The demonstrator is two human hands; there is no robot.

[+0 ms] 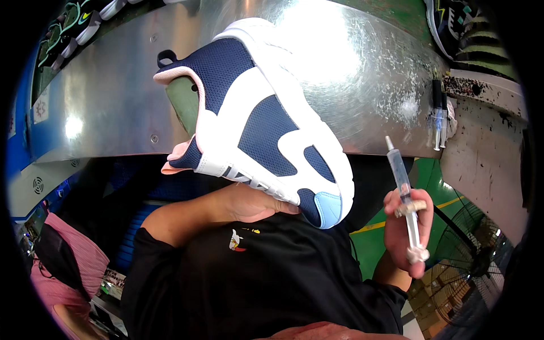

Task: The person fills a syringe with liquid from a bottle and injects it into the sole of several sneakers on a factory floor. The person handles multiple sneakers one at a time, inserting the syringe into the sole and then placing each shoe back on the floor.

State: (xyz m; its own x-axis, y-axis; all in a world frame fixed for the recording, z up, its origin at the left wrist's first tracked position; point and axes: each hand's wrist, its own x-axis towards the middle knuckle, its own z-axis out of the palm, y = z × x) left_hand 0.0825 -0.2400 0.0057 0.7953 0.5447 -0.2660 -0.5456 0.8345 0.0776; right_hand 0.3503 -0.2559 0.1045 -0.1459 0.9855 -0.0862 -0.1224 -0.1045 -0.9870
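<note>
A navy mesh sneaker (266, 136) with white overlays, a pink collar lining and a light blue toe patch is tilted on its side, its sole turned to the right. A green form (183, 102) fills its opening. My left hand (249, 204) grips the shoe from below, near the laces; most of its fingers are hidden behind the shoe. Off to the right, my right hand (405, 232) is closed around a clear syringe (398, 170) with a white plunger. Its pale nozzle points up and stands apart from the shoe.
Beyond the shoe lies a shiny metal tabletop (113, 107), with white residue (408, 107) at its right. Two more syringes (438, 122) rest near its right edge. Other shoes stand at upper left (85, 25) and upper right (447, 25). A black fan (476, 255) is at lower right; a person in pink (85, 255) is at left.
</note>
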